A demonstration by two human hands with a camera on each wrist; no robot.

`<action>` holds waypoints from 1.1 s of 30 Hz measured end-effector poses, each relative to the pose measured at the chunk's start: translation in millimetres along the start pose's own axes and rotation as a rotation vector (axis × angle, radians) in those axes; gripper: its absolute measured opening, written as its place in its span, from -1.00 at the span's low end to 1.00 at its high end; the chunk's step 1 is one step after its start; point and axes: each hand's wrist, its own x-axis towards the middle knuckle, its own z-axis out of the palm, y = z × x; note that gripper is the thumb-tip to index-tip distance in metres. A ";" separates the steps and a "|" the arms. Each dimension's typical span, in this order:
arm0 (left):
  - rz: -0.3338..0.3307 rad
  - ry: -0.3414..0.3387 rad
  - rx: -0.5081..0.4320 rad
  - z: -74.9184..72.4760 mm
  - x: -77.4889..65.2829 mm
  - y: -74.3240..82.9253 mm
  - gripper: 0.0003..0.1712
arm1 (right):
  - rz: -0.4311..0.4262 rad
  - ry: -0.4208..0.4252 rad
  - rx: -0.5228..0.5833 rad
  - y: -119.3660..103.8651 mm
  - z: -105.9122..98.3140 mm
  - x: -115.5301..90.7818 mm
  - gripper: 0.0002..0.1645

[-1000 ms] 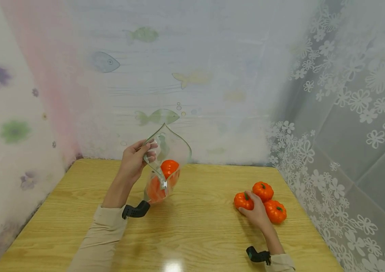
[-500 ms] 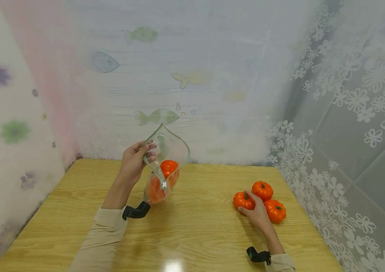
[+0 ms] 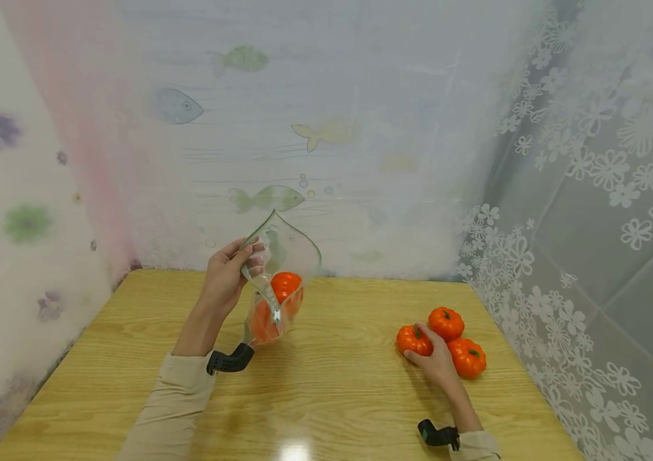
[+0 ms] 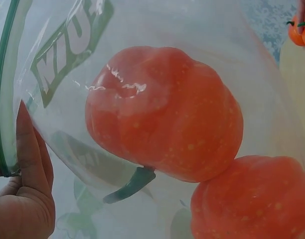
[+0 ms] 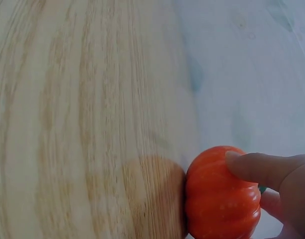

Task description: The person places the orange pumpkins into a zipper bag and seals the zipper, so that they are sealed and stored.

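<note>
My left hand (image 3: 226,272) pinches the left edge of a clear zip bag (image 3: 299,246), whose mouth gapes open above the table. Two small orange pumpkins (image 4: 165,114) lie inside the bag, pressed together; the left wrist view shows a green stem on one. On the right, my right hand (image 3: 435,355) grips another small pumpkin (image 3: 411,341) with thumb and fingers on either side of its green stem. That pumpkin rests on the table, as the right wrist view shows. Just beyond and beside the hand sit two more pumpkins, a far one (image 3: 446,323) and a nearer one (image 3: 467,358).
The wooden table (image 3: 338,384) runs back to a pale curtain (image 3: 372,211) printed with fish. A curtain with white flowers (image 3: 609,166) hangs along the right side. Each wrist carries a black camera mount, such as the left mount (image 3: 231,358).
Hardly anything differs. The bag has shifted very slightly left in my left hand; my right hand stays on the same pumpkin.
</note>
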 end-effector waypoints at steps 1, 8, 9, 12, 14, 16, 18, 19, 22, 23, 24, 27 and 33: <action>-0.001 0.000 0.001 0.4 -0.4 0.0 -0.55 | 0.004 0.000 0.000 0.0 -0.1 0.0 -0.13; -0.006 -0.001 0.029 1.6 -2.5 -1.0 -0.56 | 0.059 0.012 -0.012 1.5 -1.3 0.5 0.01; -0.008 -0.006 0.031 1.7 -3.0 -1.1 -0.56 | 0.065 0.011 -0.008 2.2 -1.4 0.9 0.02; -0.012 -0.019 0.032 2.3 -4.2 -1.4 -0.55 | 0.056 0.012 0.001 4.5 -1.4 1.6 0.04; -0.012 -0.022 0.029 2.5 -5.1 -1.7 -0.55 | 0.050 0.009 0.011 6.8 -1.3 1.9 0.04; -0.010 -0.022 0.026 2.6 -6.2 -2.1 -0.56 | 0.054 0.006 0.020 9.1 -1.1 1.8 0.05; -0.013 -0.019 0.023 2.4 -7.3 -2.9 -0.57 | 0.063 0.003 0.031 11.1 -0.9 1.3 0.06; -0.014 -0.017 0.023 2.3 -7.9 -3.4 -0.57 | 0.067 0.003 0.036 12.0 -0.7 1.3 0.06; -0.020 -0.011 0.026 2.3 -9.1 -5.2 -0.57 | 0.055 0.005 0.047 13.8 -0.5 0.8 0.07; -0.022 -0.009 0.024 2.4 -9.1 -5.9 -0.57 | 0.049 0.005 0.050 14.2 -0.5 0.8 0.07; -0.022 -0.007 0.023 2.6 -9.3 -6.4 -0.56 | 0.043 0.004 0.049 14.8 -0.5 0.8 0.08; -0.019 0.001 0.020 3.4 -9.6 -7.4 -0.55 | 0.035 -0.006 0.044 15.6 -0.6 0.6 0.08; -0.013 0.008 0.019 5.3 -10.8 -8.0 -0.55 | 0.055 -0.036 0.072 15.4 -1.1 -0.8 0.07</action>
